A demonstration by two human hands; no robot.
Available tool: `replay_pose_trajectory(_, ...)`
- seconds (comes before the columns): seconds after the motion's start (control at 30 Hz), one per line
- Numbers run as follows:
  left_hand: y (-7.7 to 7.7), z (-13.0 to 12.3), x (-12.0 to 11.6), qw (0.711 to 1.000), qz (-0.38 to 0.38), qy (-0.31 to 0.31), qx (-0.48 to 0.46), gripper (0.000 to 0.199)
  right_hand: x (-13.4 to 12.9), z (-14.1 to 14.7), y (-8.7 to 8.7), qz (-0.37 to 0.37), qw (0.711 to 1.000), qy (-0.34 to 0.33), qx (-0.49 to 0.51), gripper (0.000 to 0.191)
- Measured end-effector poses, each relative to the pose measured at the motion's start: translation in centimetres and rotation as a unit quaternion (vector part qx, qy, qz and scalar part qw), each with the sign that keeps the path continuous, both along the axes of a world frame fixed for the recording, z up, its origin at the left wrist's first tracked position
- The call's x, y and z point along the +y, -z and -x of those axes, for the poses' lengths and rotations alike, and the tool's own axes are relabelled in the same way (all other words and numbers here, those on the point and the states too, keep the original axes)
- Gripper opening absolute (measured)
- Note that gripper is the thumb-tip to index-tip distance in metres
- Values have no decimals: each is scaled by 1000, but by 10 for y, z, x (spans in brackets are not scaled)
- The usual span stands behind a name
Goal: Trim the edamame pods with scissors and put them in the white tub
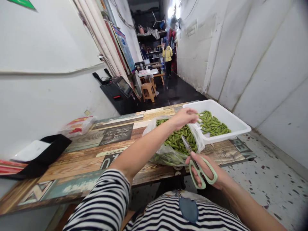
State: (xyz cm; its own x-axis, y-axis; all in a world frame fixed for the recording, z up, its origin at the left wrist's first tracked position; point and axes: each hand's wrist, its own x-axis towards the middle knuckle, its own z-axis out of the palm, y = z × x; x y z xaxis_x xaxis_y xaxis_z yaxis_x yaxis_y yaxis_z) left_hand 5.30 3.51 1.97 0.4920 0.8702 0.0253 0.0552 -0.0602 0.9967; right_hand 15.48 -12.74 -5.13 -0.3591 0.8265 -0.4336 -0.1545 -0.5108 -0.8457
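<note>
My right hand (209, 171) is closed around a pair of scissors (202, 172) with pale green handles. Their blades point up and left, over green bean pods (179, 138) in a clear plastic bag (166, 158). Reaching across the bag, my left hand (185, 117) is at the near left rim of a white plastic tray (237, 126). Its fingers look loosely apart, and I see nothing in them. More green pods (213, 124) lie spread inside the tray, to the right of that hand.
The wood-patterned table (139, 163) carries a plastic packet (78, 125) and a black holder (54, 149) at the left. A black machine with a screen (122, 86) stands beyond the table. Further back are a stool (148, 91) and a person in yellow (167, 54).
</note>
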Motion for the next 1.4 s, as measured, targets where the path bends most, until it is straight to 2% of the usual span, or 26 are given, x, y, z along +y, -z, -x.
replay_pose_trajectory(0.03,-3,-8,8,997,-70,29,16,34,-2,-2,0,4,1000,2,4,45)
replay_pose_trajectory(0.1,-5,-14,17,974,-209,28,87,46,-6,-5,0,12,1000,12,8,45)
replay_pose_trajectory(0.17,0,-6,17,938,-284,-10,200,41,-9,-10,-1,19,1000,19,14,44)
replay_pose_trajectory(0.27,17,17,8,880,-262,-50,392,26,-12,-14,-3,25,999,36,32,41)
replay_pose_trajectory(0.33,30,27,2,847,-237,-31,475,21,-12,-15,-4,24,997,62,46,39)
replay_pose_trajectory(0.37,36,28,1,841,-238,-11,485,21,-12,-14,-5,24,995,78,54,39)
replay_pose_trajectory(0.47,51,20,4,866,-267,41,420,31,-12,-14,-6,23,988,122,90,39)
replay_pose_trajectory(0.57,61,11,11,895,-272,44,350,25,-13,-15,-8,28,982,143,121,39)
replay_pose_trajectory(0.67,64,12,11,922,-245,38,297,22,-15,-17,-8,40,982,141,123,39)
replay_pose_trajectory(0.77,64,13,4,928,-237,45,283,26,-13,-17,-8,34,983,138,119,38)
replay_pose_trajectory(0.87,66,6,-6,931,-219,-19,290,26,-13,-14,-9,23,983,145,113,38)
replay_pose_trajectory(0.97,68,-2,-16,949,-167,-71,256,21,-16,-14,-9,9,985,146,94,40)
replay_pose_trajectory(1.07,61,3,-23,971,-135,-94,174,14,-20,-16,-6,-15,991,122,56,41)
replay_pose_trajectory(1.2,43,30,-33,994,14,-55,96,14,-15,-14,-5,-74,995,57,-35,45)
replay_pose_trajectory(1.3,32,49,-42,995,51,-39,80,14,-5,-8,-5,-97,990,4,-105,49)
replay_pose_trajectory(1.4,26,58,-49,993,68,-32,94,17,5,-1,-5,-104,988,-5,-117,49)
